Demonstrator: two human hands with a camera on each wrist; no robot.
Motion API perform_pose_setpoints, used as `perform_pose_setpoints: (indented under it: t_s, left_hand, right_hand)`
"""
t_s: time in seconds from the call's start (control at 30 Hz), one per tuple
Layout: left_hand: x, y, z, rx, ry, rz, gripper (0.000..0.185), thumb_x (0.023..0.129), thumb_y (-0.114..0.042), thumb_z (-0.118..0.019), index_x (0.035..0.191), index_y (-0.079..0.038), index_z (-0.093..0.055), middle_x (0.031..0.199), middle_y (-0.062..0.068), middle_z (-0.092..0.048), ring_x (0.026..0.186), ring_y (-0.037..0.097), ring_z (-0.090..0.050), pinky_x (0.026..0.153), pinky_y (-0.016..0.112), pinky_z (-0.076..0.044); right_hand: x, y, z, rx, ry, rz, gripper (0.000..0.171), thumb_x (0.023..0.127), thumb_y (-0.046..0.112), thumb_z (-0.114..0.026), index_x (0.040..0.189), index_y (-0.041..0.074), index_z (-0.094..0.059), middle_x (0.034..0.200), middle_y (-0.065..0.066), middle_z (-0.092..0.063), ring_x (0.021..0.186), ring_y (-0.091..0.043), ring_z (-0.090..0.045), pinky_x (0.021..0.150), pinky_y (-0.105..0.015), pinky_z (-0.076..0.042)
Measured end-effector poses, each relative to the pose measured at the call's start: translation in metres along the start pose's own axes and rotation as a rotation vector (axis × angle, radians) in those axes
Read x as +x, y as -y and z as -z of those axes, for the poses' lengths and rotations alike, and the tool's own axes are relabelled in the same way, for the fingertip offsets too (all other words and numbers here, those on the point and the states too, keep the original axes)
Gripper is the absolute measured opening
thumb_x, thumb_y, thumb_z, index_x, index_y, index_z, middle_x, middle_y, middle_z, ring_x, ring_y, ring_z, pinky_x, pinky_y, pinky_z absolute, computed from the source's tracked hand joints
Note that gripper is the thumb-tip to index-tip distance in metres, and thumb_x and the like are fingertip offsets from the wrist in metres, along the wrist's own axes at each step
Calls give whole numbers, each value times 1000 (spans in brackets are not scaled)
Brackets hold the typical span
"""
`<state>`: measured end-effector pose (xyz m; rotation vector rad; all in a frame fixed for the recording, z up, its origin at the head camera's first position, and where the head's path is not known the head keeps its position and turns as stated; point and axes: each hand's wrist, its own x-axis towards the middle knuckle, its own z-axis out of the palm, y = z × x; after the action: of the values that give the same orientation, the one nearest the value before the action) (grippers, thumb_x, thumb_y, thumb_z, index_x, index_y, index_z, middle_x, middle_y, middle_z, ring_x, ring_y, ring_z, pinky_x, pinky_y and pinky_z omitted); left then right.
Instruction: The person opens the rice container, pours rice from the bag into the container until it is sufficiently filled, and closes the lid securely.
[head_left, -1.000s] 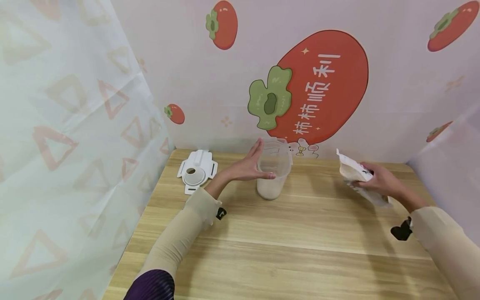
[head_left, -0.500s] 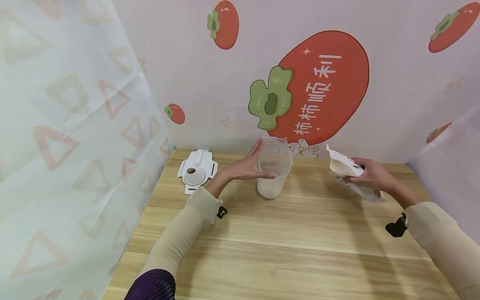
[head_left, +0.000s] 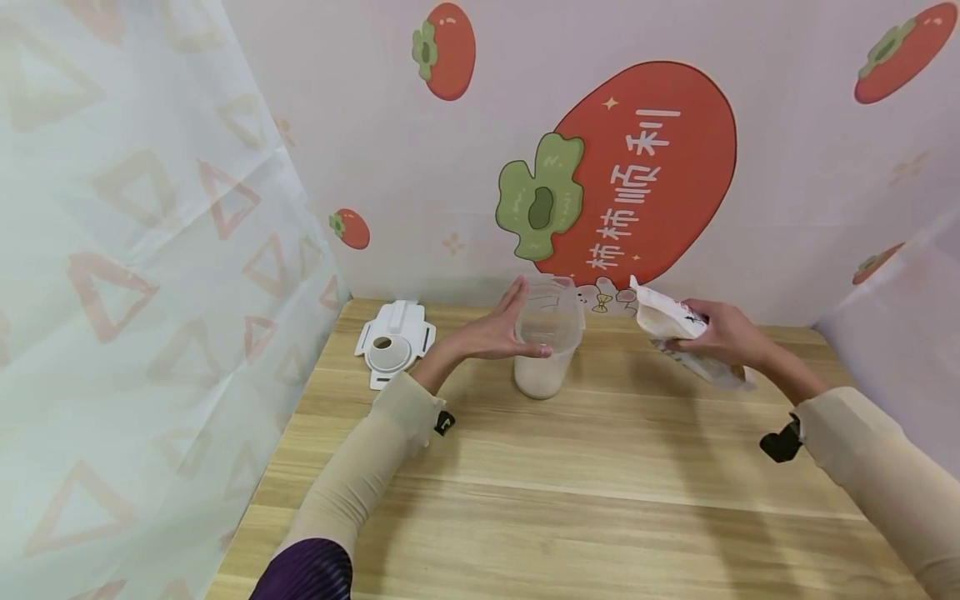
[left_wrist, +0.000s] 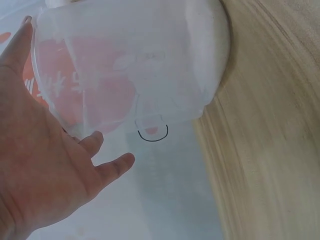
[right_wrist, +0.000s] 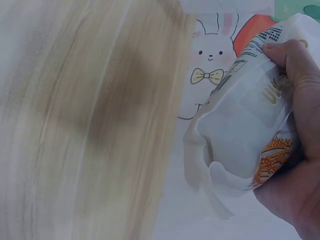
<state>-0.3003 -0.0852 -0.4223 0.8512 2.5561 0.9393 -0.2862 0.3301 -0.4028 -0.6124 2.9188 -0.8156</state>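
A tall, see-through plastic container stands upright near the back of the table, with something whitish in its bottom. My left hand is spread around its upper left side, thumb across the near side. Seen from the left wrist, the thumb and fingertips lie right at the container's rim. To the right, my right hand grips a white printed packaging bag above the table, its open end tilted toward the container. In the right wrist view the bag shows an orange grain picture and a torn, gaping mouth; its contents are hidden.
A white lid with side flaps and a round raised spout lies at the table's back left corner. Behind the wooden table rises a wall covering with persimmon prints; another covered wall borders the left side.
My right hand has carried the bag to the left and slightly up, closer to the container. The left hand and the container have stayed in place.
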Motion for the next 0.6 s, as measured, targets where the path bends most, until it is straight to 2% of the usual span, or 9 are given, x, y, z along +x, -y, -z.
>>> perform_pose_setpoints:
  t_s: [0.33, 0.6]
  left_hand:
    - [1, -2, 1, 25, 8, 7, 130, 90, -65, -74, 169, -10, 14, 177, 6, 22, 165, 26, -4, 128, 50, -28]
    - [-1, -4, 2, 14, 18, 9, 131, 90, -65, -74, 168, -12, 17, 176, 5, 23, 164, 28, -4, 129, 50, -26]
  right_hand:
    - [13, 25, 7, -26, 0, 6, 66, 85, 28, -92, 134, -5, -63, 112, -21, -71, 87, -29, -63, 68, -35, -51]
    - [22, 46, 13, -47, 21, 11, 69, 85, 30, -91, 135, -6, -62, 110, -19, -70, 86, -29, -64, 68, -35, -51]
